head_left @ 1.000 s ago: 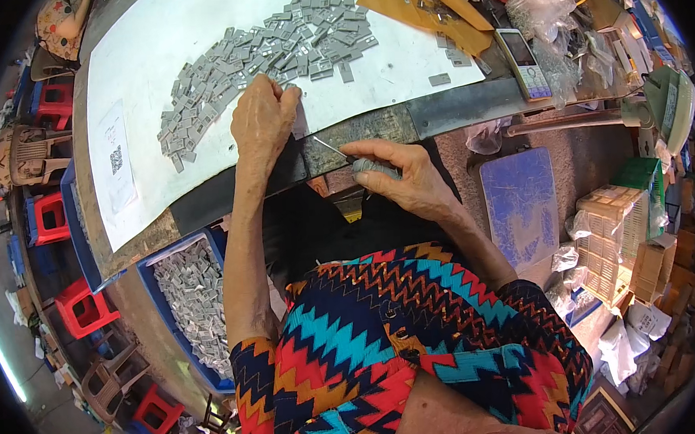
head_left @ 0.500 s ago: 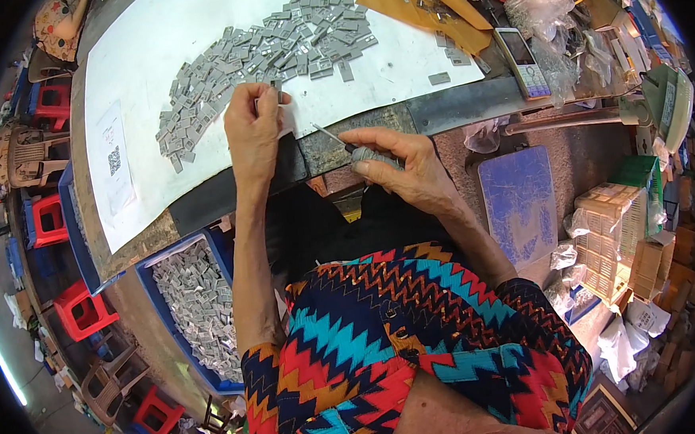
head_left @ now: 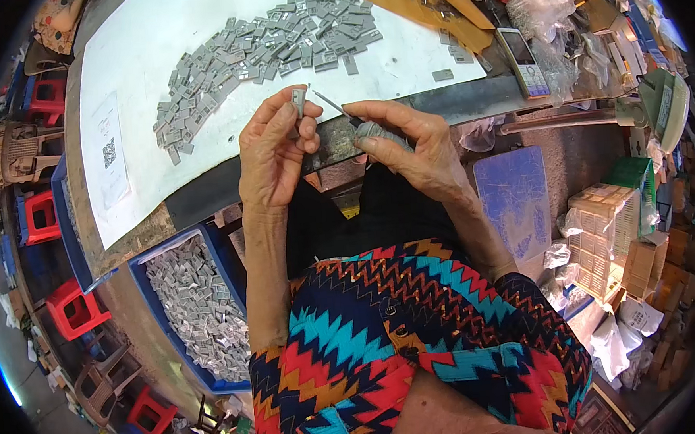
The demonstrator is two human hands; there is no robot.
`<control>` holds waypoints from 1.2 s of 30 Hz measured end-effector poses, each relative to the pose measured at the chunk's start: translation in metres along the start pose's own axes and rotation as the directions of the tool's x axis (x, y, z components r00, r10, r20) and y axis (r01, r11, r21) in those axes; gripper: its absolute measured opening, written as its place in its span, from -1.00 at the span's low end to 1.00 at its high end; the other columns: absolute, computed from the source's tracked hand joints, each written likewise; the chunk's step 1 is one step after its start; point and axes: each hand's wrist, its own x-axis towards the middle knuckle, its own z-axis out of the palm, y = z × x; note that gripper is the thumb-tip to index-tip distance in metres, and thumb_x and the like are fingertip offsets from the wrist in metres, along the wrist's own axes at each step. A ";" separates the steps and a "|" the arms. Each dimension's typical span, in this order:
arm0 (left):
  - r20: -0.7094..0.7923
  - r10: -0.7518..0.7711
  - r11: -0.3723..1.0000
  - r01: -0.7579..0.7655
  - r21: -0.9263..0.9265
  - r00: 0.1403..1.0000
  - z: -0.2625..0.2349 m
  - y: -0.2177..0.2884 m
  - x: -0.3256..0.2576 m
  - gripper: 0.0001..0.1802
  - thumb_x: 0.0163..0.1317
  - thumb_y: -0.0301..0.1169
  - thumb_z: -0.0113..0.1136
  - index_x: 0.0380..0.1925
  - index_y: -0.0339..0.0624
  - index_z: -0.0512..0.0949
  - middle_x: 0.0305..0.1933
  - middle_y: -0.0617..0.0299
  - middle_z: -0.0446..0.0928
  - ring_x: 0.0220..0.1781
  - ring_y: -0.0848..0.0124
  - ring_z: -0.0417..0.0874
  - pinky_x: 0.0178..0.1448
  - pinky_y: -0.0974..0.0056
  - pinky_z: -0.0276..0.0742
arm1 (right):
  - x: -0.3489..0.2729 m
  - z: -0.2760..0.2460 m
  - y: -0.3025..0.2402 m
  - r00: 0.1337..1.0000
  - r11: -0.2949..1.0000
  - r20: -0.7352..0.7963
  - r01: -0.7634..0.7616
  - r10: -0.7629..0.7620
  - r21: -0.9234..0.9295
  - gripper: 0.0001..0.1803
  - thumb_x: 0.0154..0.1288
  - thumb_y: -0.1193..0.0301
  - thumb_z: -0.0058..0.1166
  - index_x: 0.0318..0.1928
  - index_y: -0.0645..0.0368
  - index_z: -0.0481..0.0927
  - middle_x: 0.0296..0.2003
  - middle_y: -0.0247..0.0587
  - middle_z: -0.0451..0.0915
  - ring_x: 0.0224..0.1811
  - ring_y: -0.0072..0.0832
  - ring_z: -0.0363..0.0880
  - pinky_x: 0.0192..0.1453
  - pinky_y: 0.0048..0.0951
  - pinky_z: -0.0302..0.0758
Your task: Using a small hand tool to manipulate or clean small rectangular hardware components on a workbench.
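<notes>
My left hand is closed at the table's front edge, pinching a small grey rectangular piece upright between thumb and fingers. In my right hand is a thin-shafted screwdriver-like tool with a dark collar and a grey wrapped handle. Its tip points up and left, close to the grey piece but apart from it. Beyond my hands, a wide heap of similar grey pieces lies on a white sheet. Part of the tool's handle is hidden by my fingers.
A blue bin of grey pieces stands below the table at left. At the table's right lie a brown-yellow sheet, a keypad phone and clear plastic bags. A lamp and a blue stool top are at right.
My left hand has turned palm-up and drawn back from the heap, bringing the grey piece into view. My right hand has stayed near its place, its tool tip now higher and nearer the piece.
</notes>
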 end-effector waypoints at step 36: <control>0.206 0.475 0.088 -0.279 0.956 0.856 0.004 -0.011 -0.015 -0.86 0.18 -0.53 0.05 -0.25 -0.27 0.43 -0.46 0.20 0.52 -0.52 0.56 0.46 -0.45 0.49 0.34 | -0.003 0.022 0.014 0.926 0.817 0.043 0.352 -0.375 -0.457 -0.62 -0.03 0.57 0.06 -0.10 0.24 0.46 -0.42 -0.09 0.45 -0.41 -0.20 0.49 -0.36 -0.33 0.44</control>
